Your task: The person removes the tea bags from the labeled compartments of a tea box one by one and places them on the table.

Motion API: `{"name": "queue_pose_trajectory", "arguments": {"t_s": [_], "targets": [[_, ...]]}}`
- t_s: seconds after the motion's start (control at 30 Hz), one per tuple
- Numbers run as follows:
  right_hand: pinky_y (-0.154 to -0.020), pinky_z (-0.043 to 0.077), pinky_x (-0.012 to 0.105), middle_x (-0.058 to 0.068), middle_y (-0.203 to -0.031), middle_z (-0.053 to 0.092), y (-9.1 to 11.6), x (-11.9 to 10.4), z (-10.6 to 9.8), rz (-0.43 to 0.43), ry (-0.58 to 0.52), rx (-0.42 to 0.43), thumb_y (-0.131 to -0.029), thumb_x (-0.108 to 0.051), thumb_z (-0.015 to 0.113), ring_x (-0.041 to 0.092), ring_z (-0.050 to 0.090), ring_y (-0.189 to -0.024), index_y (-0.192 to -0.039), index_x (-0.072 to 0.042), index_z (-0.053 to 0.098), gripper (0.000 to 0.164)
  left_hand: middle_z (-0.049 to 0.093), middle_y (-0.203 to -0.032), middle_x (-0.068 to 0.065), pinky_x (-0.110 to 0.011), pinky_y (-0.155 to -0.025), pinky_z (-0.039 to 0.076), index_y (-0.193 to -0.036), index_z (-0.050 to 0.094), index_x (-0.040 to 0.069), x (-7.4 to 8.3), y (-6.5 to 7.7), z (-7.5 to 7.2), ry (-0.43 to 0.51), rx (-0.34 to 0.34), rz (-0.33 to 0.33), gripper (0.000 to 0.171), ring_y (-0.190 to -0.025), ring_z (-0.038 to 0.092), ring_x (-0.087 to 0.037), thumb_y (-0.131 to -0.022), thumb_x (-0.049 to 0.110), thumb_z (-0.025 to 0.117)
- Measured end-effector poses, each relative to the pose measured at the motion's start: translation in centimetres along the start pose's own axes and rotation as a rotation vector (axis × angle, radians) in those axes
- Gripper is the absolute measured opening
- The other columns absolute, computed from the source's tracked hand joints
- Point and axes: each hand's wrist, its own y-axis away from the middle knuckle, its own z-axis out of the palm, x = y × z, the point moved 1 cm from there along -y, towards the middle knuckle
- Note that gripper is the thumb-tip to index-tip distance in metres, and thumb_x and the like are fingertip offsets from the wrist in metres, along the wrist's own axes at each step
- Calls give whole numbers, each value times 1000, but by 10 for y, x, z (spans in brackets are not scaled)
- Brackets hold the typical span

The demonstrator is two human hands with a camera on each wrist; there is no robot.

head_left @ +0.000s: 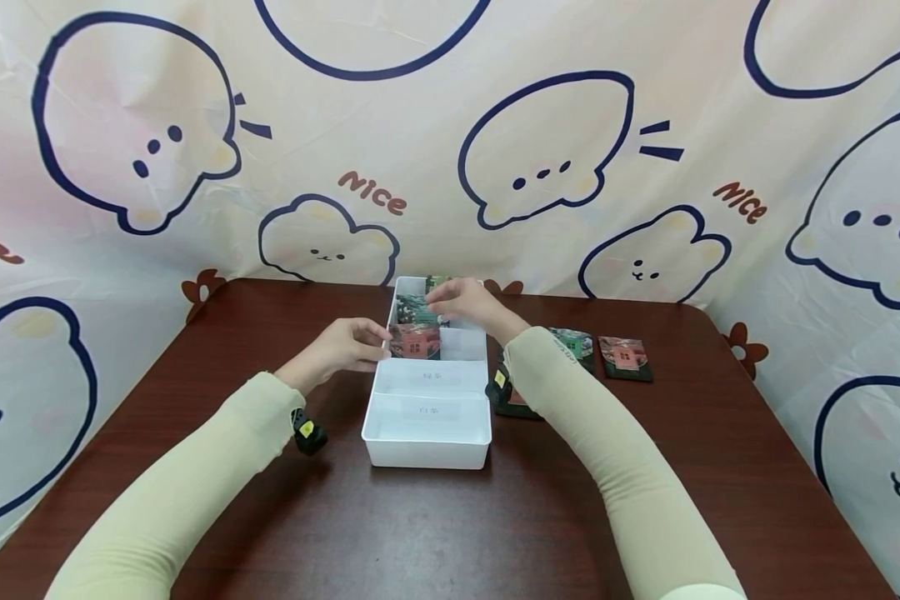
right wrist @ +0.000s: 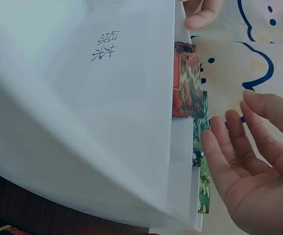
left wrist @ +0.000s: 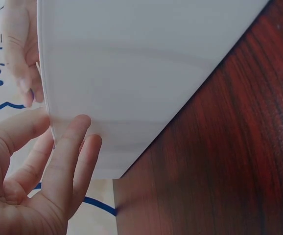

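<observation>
A long white divided box stands on the table. A red patterned packet pokes up from one of its compartments, with a teal packet and a green packet behind it. My left hand is at the box's left rim beside the red packet; in the left wrist view its extended fingers rest against the outer wall. Over the back compartments hovers my right hand. Its fingers are loosely bent beside the packets in the right wrist view, with nothing between them.
To the right of the box lie a red packet and a green packet, partly behind the right sleeve. Handwritten labels mark the front compartments. A cartoon-printed curtain closes off the table's back.
</observation>
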Motion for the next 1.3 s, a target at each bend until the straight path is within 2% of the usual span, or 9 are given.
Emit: {"name": "queue_pose_trajectory", "arguments": {"t_s": [0.2,0.37,0.77,0.9,1.1,1.3], "targets": [[-101,49,39,10,-126,62,0,0,-1,59,63,-50,-91,-14,68,25,60,-114,-119,-4,66,29,57,-114,-18,-38,-82,59,-121,59,1,1,1,-1,9,-6,-6,37,-92,65,-24,-87,7,71],[-100,50,36,10,-126,62,3,-3,-1,97,122,-87,-90,-13,68,24,60,-114,-120,-5,66,31,57,-115,-18,-38,-82,59,-121,59,1,2,1,-1,4,-4,-3,37,-92,65,-24,-87,7,71],[-101,49,39,7,-128,63,1,0,-3,82,281,-89,-88,-12,70,24,58,-117,-110,-8,72,22,56,-115,-18,-37,-81,59,-121,59,0,3,1,-1,2,1,-5,36,-93,65,-25,-87,5,71],[-98,50,37,6,-121,67,0,1,-3,85,317,-84,-88,-14,71,21,59,-111,-103,-9,75,16,57,-115,-18,-37,-81,59,-121,59,0,3,1,0,2,2,-3,37,-93,65,-25,-87,6,71],[-86,51,34,7,-113,70,2,1,-3,85,295,-100,-90,-13,69,18,58,-96,-101,-7,75,14,57,-116,-19,-38,-81,59,-121,59,0,2,1,1,6,4,-4,36,-94,65,-25,-87,5,71],[-82,48,34,7,-111,68,4,1,-5,86,259,-110,-93,-13,65,18,53,-89,-104,-6,73,15,57,-116,-20,-38,-82,59,-121,59,0,2,2,1,7,1,-2,36,-93,65,-25,-87,6,71]]}}
